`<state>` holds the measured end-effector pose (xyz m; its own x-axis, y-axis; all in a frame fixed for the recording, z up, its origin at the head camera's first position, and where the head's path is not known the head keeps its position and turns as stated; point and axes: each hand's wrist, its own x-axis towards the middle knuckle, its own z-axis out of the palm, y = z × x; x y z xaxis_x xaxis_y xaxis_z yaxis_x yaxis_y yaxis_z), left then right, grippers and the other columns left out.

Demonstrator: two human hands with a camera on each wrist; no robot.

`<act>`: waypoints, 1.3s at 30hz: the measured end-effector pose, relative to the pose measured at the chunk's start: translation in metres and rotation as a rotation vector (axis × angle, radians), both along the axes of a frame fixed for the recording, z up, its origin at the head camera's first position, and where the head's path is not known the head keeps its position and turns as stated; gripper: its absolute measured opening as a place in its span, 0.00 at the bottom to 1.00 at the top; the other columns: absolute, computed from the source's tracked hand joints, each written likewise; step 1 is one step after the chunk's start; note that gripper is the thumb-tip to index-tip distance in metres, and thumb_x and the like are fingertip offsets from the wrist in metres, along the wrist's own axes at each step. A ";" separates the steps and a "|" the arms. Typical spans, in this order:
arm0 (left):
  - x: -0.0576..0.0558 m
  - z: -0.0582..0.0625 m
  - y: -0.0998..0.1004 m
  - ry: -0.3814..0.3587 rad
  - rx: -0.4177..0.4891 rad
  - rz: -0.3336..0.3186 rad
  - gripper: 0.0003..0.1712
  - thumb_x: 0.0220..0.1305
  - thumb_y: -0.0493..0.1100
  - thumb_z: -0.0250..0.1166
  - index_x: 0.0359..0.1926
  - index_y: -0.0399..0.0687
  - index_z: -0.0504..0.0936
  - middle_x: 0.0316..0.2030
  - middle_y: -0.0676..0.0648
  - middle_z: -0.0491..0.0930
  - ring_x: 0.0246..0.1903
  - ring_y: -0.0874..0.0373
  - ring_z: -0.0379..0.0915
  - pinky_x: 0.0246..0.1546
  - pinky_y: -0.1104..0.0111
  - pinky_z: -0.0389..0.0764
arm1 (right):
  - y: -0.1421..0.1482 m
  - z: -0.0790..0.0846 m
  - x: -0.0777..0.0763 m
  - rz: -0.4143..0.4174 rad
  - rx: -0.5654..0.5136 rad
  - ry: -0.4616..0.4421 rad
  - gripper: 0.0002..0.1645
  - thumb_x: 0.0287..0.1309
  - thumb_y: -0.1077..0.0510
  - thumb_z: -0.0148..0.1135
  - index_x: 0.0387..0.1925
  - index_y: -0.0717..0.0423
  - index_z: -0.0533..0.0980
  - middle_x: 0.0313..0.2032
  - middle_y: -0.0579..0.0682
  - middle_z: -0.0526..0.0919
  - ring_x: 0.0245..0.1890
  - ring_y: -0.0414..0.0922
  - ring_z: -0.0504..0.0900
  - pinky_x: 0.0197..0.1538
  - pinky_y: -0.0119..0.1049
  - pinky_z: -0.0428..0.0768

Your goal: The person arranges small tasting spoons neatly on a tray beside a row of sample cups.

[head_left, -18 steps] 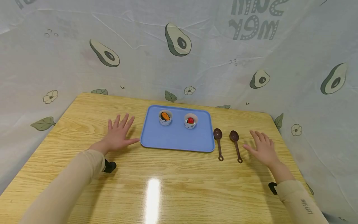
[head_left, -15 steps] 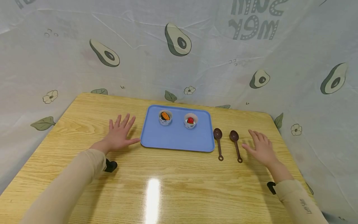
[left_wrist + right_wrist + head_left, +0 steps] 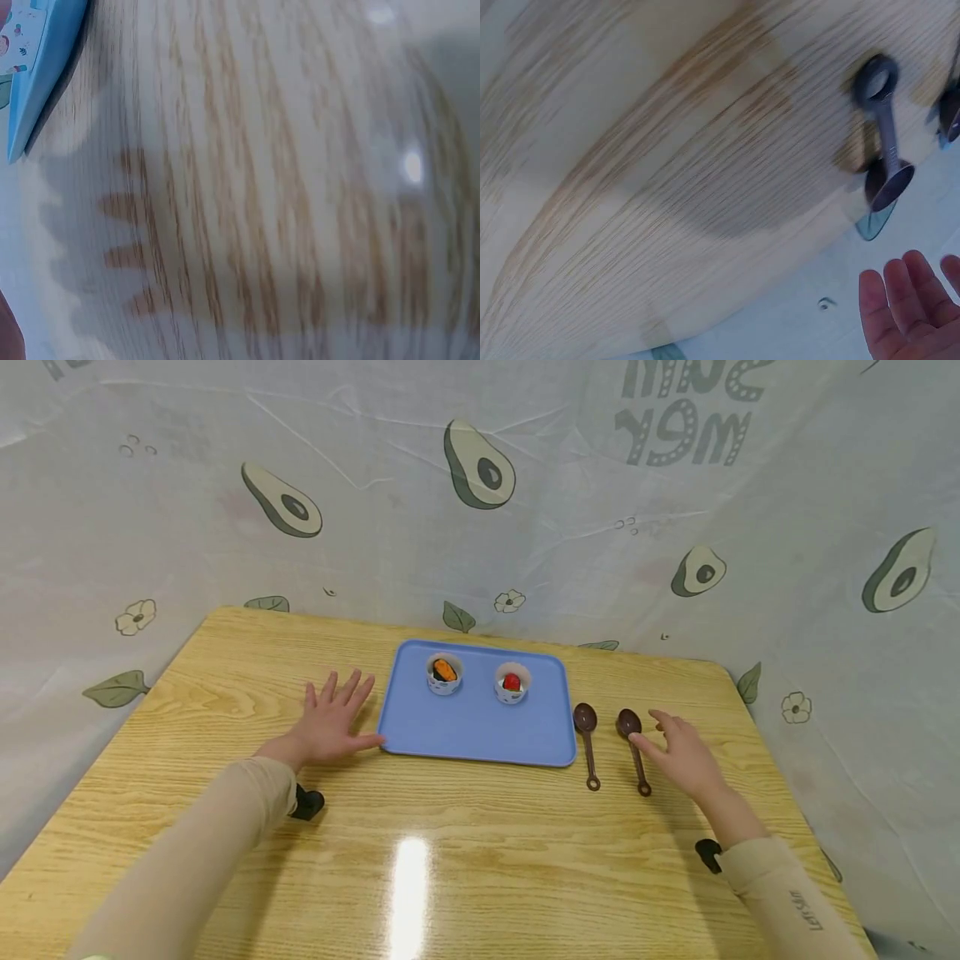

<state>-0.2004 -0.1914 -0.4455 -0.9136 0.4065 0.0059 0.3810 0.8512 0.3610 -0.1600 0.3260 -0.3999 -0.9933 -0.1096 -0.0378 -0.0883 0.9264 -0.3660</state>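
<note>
My left hand (image 3: 330,727) is spread, its thumb tip at the near left corner of a blue tray (image 3: 480,735); whether they touch I cannot tell. Over the handle side of the right-hand brown spoon (image 3: 628,723) hovers my right hand (image 3: 684,764), fingers loosely bent and holding nothing. In the right wrist view, the fingers of that hand (image 3: 904,311) are apart from the spoon (image 3: 889,139). Another brown spoon (image 3: 585,718) lies beside the tray. Two paper cups stand on the tray: the left cup (image 3: 444,687) contains an orange-and-black piece (image 3: 445,670), the right cup (image 3: 510,697) a red-topped piece (image 3: 512,682).
The wooden table (image 3: 487,852) reaches back to a pale cloth (image 3: 375,527) printed with avocados, which also hangs along both sides. Light glares off the tabletop near the front. In the left wrist view, the tray's edge (image 3: 52,75) shows at the upper left.
My right hand has moved left, from beside the right-hand spoon to over it. The left hand has shifted slightly right, toward the tray. Tray, cups and spoons stay in place.
</note>
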 end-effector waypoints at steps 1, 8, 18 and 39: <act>-0.001 -0.001 0.001 -0.004 -0.003 -0.002 0.57 0.56 0.71 0.55 0.73 0.43 0.44 0.72 0.33 0.39 0.68 0.26 0.28 0.59 0.30 0.27 | -0.002 0.000 -0.001 -0.001 0.000 -0.004 0.46 0.65 0.34 0.44 0.68 0.66 0.55 0.58 0.72 0.67 0.56 0.67 0.68 0.51 0.61 0.70; -0.005 -0.002 0.011 -0.048 -0.052 -0.002 0.58 0.55 0.72 0.56 0.74 0.45 0.42 0.73 0.36 0.38 0.70 0.29 0.27 0.60 0.31 0.27 | -0.014 -0.001 -0.005 -0.017 0.000 -0.025 0.43 0.66 0.33 0.41 0.61 0.66 0.66 0.54 0.69 0.74 0.51 0.63 0.75 0.47 0.55 0.75; -0.007 -0.003 0.017 -0.068 -0.055 -0.010 0.58 0.56 0.71 0.56 0.73 0.42 0.44 0.73 0.34 0.39 0.69 0.26 0.29 0.59 0.30 0.29 | -0.029 -0.006 -0.011 -0.041 -0.007 -0.036 0.37 0.66 0.35 0.43 0.54 0.64 0.72 0.43 0.63 0.81 0.40 0.55 0.80 0.40 0.49 0.77; -0.012 -0.010 0.023 -0.086 -0.084 -0.059 0.58 0.55 0.72 0.56 0.74 0.43 0.45 0.73 0.38 0.41 0.71 0.32 0.29 0.60 0.32 0.30 | -0.054 -0.017 -0.017 -0.072 -0.017 -0.168 0.44 0.63 0.32 0.44 0.57 0.68 0.68 0.42 0.62 0.82 0.33 0.50 0.82 0.36 0.45 0.78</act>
